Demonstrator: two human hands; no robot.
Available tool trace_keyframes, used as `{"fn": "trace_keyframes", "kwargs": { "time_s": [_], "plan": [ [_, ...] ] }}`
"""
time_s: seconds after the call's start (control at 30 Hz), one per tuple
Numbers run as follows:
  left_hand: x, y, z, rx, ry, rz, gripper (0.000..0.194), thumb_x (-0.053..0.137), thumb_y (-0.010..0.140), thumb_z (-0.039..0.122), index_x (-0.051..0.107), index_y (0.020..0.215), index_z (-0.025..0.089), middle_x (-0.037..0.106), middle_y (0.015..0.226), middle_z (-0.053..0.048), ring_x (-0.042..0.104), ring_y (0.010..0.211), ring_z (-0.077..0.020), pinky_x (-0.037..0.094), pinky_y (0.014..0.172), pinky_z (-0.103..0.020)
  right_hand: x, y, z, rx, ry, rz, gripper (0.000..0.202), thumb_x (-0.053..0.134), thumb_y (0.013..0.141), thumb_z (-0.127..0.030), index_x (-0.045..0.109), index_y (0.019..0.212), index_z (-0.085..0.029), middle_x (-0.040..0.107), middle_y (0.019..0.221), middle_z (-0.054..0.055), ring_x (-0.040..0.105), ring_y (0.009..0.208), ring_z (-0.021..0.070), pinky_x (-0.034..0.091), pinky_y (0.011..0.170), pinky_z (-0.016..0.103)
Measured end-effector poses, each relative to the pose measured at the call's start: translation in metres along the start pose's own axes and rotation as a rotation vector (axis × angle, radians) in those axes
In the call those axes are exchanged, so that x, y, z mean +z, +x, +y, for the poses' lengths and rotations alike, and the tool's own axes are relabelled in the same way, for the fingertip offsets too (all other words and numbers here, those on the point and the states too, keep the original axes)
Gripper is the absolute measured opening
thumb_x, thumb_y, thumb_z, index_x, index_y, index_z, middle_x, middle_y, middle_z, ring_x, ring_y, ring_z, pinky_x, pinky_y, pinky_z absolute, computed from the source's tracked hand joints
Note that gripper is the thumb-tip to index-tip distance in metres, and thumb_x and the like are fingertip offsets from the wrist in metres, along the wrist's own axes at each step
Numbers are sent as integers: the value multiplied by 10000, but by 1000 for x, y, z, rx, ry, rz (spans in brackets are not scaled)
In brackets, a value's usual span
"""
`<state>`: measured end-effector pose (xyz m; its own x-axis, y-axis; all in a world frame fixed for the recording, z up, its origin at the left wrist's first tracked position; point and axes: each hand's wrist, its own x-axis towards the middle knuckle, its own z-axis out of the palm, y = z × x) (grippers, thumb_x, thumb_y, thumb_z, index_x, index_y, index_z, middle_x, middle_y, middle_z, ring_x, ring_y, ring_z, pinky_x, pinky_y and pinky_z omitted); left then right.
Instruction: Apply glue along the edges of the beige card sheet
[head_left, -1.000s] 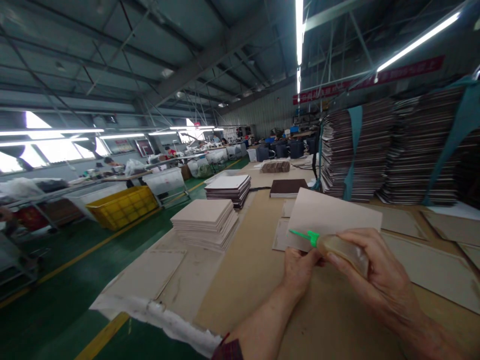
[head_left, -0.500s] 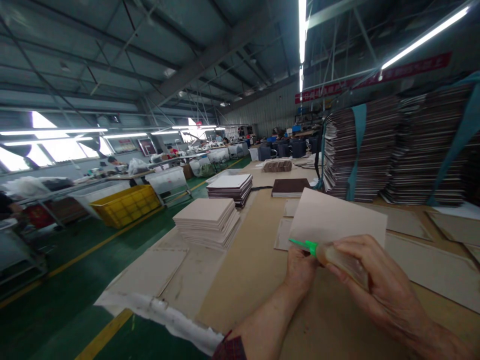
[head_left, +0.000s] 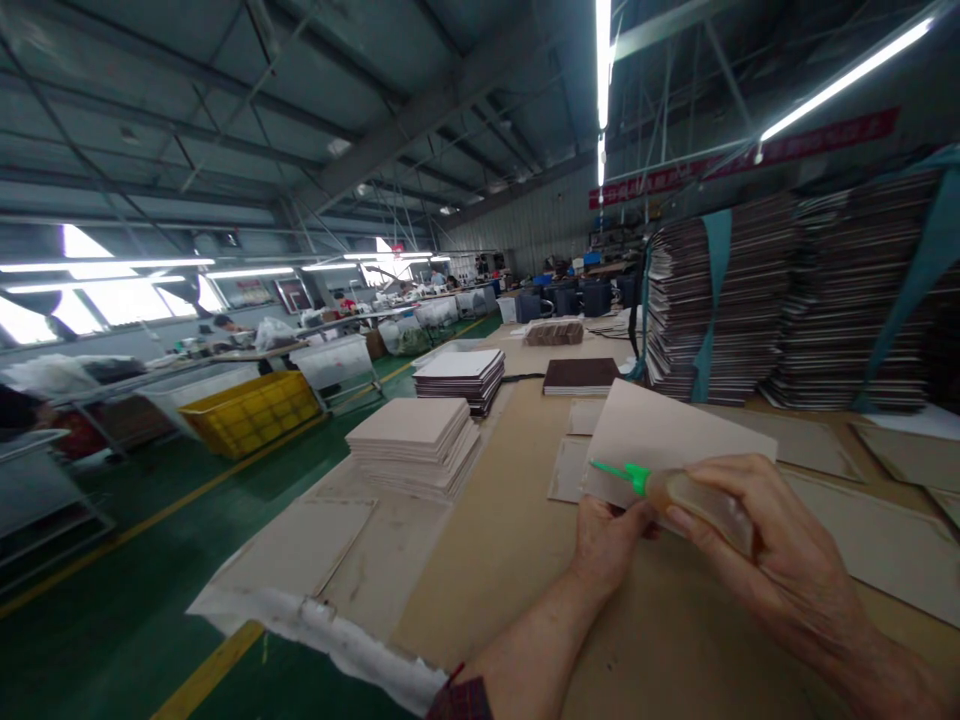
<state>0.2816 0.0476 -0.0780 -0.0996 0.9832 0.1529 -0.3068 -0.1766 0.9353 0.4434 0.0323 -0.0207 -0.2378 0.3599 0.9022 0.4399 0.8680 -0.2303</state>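
— What is nearest the camera?
— A worker's right hand (head_left: 757, 545), closed around a clear glue bottle (head_left: 701, 505), points its green nozzle (head_left: 621, 472) leftward across a pale card sheet (head_left: 675, 440). The left hand (head_left: 606, 538) pinches that sheet's lower left corner, tilting it up off the brown table (head_left: 510, 560).

— And beyond?
— Two stacks of pale boards (head_left: 416, 445) stand to the left, a dark-topped pile (head_left: 579, 375) further back, tall strapped bundles (head_left: 712, 300) at right. A yellow crate (head_left: 251, 410) sits across the green aisle.
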Motion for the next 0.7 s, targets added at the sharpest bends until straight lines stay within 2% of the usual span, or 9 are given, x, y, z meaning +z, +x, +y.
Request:
{"fn": "trace_keyframes", "kwargs": {
  "time_s": [0.1, 0.27, 0.43, 0.57, 0.7],
  "plan": [
    [-1, 0, -3, -10, 12, -4, 504, 967, 621, 598, 780, 789, 161, 704, 705, -36, 578, 595, -156, 534, 619, -295, -2, 2, 1, -1, -46, 49, 193, 649, 1121, -418, 647, 1186, -236, 669, 1068, 67, 677, 925, 265, 528, 757, 365],
    [0, -1, 0, 31, 9, -29, 444, 947, 656, 575, 770, 740, 176, 708, 702, -32, 593, 621, -166, 545, 621, -291, -5, 3, -2, -49, 11, -44, 141, 620, 1144, -372, 641, 1182, -237, 658, 1063, 59, 675, 931, 243, 532, 746, 345],
    [0, 0, -1, 27, 30, -5, 452, 956, 650, 568, 765, 741, 168, 689, 649, -28, 565, 556, -149, 522, 584, -284, -7, 6, 3, -36, -72, 38, 184, 617, 1146, -403, 632, 1198, -227, 650, 1088, 68, 667, 964, 256, 532, 808, 372],
    [-1, 1, -4, 41, -21, -49, 456, 962, 636, 564, 767, 758, 170, 704, 682, -35, 568, 579, -154, 526, 583, -280, -5, 5, 4, -63, 6, -23, 149, 623, 1148, -370, 635, 1209, -235, 650, 1090, 64, 663, 982, 246, 539, 788, 348],
    [-3, 2, -9, 32, 6, -11, 418, 957, 658, 524, 787, 793, 167, 726, 700, -47, 592, 581, -163, 526, 590, -286, -5, 6, 6, -38, -61, 64, 169, 636, 1132, -374, 632, 1218, -229, 651, 1104, 75, 668, 979, 261, 548, 809, 374]
  ]
}}
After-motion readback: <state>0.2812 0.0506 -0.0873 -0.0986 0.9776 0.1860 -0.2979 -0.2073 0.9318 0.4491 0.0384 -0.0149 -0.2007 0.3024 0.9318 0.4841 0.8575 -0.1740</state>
